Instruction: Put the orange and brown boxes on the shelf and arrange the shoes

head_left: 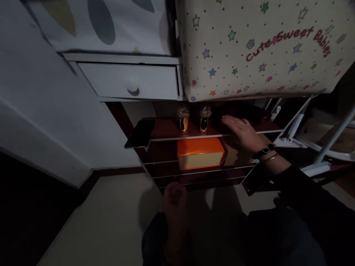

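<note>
The right hand lies flat, palm down and fingers spread, on the top shelf of a low dark-red rack, and it grips nothing. A dark wristband and a thin bangle circle its wrist, and a dark sleeve runs off toward 4 o'clock. Just beside the fingertips, at 9 o'clock from the hand, stands a gold ornament with a glittery round cap; whether the fingers touch it cannot be told in the dim light. A second capped gold ornament stands next to the first, farther out at 9 o'clock and clear of the hand.

Below the ornaments, at about 7 o'clock from the right hand, an orange box sits on the next shelf down, with a brown box against its right end, directly under the hand's wrist.

The left hand hangs low in shadow, at 6 o'clock from the orange box and well apart from the rack. Its fingers look curled inward, and it seems to hold nothing, though the darkness makes this hard to settle.

At the top shelf's left end a dark phone lies flat, overhanging the edge. A second dark flat slab sticks out near the right forearm. Above the rack, at 11 o'clock, is a white drawer with a round knob. At 1 o'clock hangs a cream star-printed fabric lettered "Cute Sweet Babies". White frame tubes stand at 3 o'clock, and pale floor spreads below.
</note>
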`<state>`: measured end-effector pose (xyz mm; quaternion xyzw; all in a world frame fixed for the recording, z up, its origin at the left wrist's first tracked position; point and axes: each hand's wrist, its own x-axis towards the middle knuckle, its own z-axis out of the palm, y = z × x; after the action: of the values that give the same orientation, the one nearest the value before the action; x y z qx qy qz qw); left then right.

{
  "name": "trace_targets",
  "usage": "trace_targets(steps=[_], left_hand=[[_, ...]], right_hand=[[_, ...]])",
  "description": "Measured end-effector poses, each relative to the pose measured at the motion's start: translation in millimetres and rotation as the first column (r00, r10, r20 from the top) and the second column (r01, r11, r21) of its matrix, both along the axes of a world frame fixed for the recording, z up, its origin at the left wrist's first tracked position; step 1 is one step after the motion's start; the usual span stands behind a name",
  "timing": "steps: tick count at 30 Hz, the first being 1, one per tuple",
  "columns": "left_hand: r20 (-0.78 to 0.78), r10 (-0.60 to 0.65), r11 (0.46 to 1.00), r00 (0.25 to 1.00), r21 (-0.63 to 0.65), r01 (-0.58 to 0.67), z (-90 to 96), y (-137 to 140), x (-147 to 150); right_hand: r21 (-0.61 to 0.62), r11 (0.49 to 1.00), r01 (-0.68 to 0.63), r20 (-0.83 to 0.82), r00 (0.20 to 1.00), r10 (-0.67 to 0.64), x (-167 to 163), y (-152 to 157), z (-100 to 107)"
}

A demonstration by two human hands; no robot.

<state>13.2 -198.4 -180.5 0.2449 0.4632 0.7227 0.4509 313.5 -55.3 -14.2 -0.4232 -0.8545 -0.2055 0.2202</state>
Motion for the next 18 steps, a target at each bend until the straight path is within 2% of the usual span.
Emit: trace_targets(steps=[2, 3, 4, 5, 7, 8, 9, 10, 11, 13, 15, 17, 18], left_hand=[[0.017, 0.005, 1.0, 1.0, -0.003, -0.004, 0.2, -0.3, 0.0], [0.023, 0.006, 1.0, 1.0, -0.009, -0.006, 0.5, -0.2, -0.1], [0.028, 0.009, 1.0, 1.0, -0.013, -0.009, 0.9, -0.1, -0.3], [0.032, 0.014, 1.0, 0.999, -0.016, -0.014, 1.2, 0.2, -0.5], [0.05, 0.014, 1.0, 0.999, -0.016, -0.013, 1.6, 0.7, -0.8], [0.064, 0.008, 1.0, 0.998, -0.014, -0.008, 1.6, 0.9, -0.8], [0.08, 0.0, 1.0, 0.997, -0.01, 0.001, 1.6, 0.9, -0.9], [0.09, -0.01, 1.0, 0.996, -0.008, 0.01, 1.5, 0.7, -0.9], [0.09, -0.013, 1.0, 0.996, -0.006, 0.014, 1.5, 0.2, -1.0], [0.06, -0.004, 1.0, 0.998, -0.01, 0.004, 1.5, -0.9, -1.7], [0.032, 0.008, 1.0, 0.999, -0.022, -0.007, 1.6, -1.6, -3.3], [0.027, 0.007, 1.0, 1.0, -0.027, -0.006, 1.1, -1.5, -5.5], [0.033, -0.001, 1.0, 0.999, -0.028, 0.002, 0.4, -1.2, -6.8]], right_hand=[[0.059, 0.972, 0.226, -0.194, 0.958, -0.211, -3.2, 1.4, 0.7], [0.072, 0.947, 0.313, -0.276, 0.919, -0.283, -5.5, 1.0, 0.6], [0.079, 0.935, 0.346, -0.322, 0.897, -0.304, -10.1, -0.3, 0.5], [0.085, 0.947, 0.311, -0.328, 0.906, -0.268, -17.7, -2.5, 0.7], [0.054, 0.997, 0.059, -0.232, 0.972, -0.045, -41.4, -7.0, 1.7], [0.001, 0.995, -0.105, -0.163, 0.981, 0.103, -55.5, -8.0, 2.2], [-0.072, 0.968, -0.239, -0.108, 0.967, 0.231, -69.1, -7.4, 2.7], [-0.137, 0.938, -0.318, -0.085, 0.947, 0.309, -80.5, -5.2, 2.8], [-0.175, 0.923, -0.344, -0.098, 0.938, 0.331, -88.5, -1.5, 2.6], [-0.157, 0.954, -0.257, -0.221, 0.95, 0.22, -92.7, 8.1, 1.3], [-0.099, 0.994, -0.051, -0.397, 0.918, 0.008, -85.9, 16.1, -0.4], [-0.061, 0.992, 0.115, -0.501, 0.856, -0.13, -79.6, 17.8, -1.8], [-0.047, 0.99, 0.134, -0.504, 0.852, -0.139, -80.4, 16.1, -2.6]])
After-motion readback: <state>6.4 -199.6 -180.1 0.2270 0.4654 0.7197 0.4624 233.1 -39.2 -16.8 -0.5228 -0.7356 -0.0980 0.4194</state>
